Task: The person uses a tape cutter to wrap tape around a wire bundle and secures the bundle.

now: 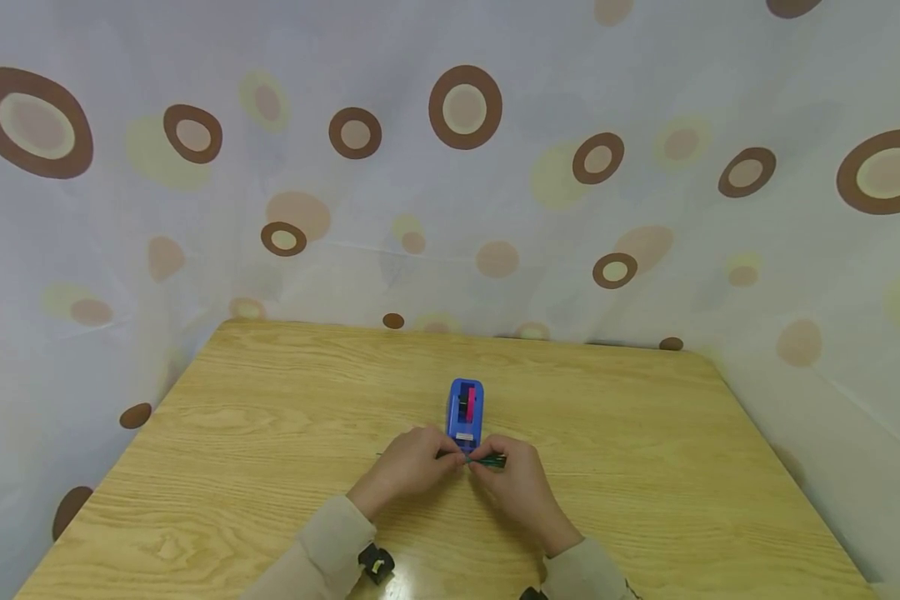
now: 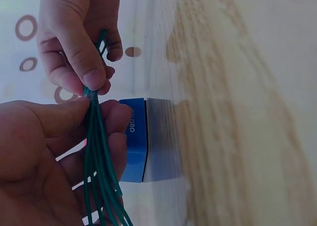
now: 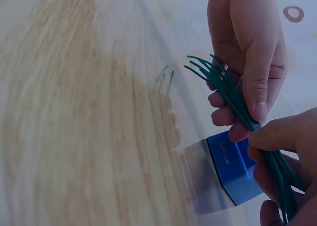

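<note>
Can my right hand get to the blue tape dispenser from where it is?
Probably yes: your right hand is close to the tape dispenser, with nothing visible blocking its right side. But that hand pinches the green strands, so it would likely need to release them first.

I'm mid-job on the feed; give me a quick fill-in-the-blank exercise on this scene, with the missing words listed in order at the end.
1. The bare left hand and bare right hand pinch a bundle of thin strands coloured ____.
2. The blue, boxy tape dispenser stands on a yellowish table with a ____ grain pattern.
3. The bright part inside that dispenser is ____.
4. The rings printed on the pale backdrop are ____.

Missing words: green; wood; pink; brown.
</note>
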### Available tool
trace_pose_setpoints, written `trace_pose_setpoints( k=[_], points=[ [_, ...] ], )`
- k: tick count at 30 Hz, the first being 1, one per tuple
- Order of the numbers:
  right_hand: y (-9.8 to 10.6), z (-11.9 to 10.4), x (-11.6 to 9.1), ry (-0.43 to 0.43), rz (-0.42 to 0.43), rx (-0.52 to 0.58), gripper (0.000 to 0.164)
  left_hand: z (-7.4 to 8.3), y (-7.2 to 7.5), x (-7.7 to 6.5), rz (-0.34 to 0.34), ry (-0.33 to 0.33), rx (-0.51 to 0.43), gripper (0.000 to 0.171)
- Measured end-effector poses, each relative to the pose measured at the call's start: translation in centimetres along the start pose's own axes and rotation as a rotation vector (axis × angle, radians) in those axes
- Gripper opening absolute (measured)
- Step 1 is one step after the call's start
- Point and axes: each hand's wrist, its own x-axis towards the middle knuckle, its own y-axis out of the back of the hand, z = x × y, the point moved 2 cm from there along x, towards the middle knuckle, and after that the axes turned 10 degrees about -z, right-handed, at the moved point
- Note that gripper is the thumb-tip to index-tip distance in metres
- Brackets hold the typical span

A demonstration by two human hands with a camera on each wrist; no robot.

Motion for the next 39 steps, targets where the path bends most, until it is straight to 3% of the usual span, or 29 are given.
trace_pose_setpoints(
  k=[12, 21, 29, 39],
  points=[
    [-0.01, 0.38, 0.12, -0.017, -0.007, 0.025, 0.016, 0.05, 0.06, 0.03, 0.028, -0.001, -0.033, 0.013],
    [0.21, 0.33, 0.24, -0.051, -0.038, 0.046, 0.002, 0.35, 0.26, -0.03, 0.034, 0.018, -0.042, 0.011],
    [0.49, 0.1, 0.34, -0.032, -0.088, 0.029, 0.006, 0.38, 0.25, 0.06, 0.05, 0.028, -0.017, 0.01],
    [0.55, 0.2, 0.45, -0.024, -0.079, 0.033, 0.005, 0.16, 0.06, 0.22, 0.038, 0.04, -0.049, 0.009]
  ],
)
